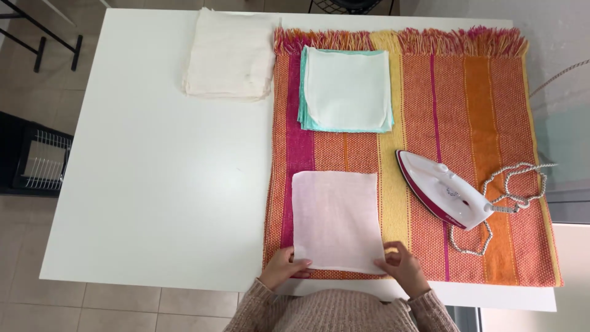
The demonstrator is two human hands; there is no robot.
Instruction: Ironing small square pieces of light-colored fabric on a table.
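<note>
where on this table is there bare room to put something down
The white table is bare left of the striped blanket, below the cream cloth stack. The blanket is crowded: mint-edged stack, pink cloth under both hands, iron and cord.

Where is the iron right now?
The iron lies on the striped blanket, on the person's right, beside the pink cloth that both hands hold.
</note>
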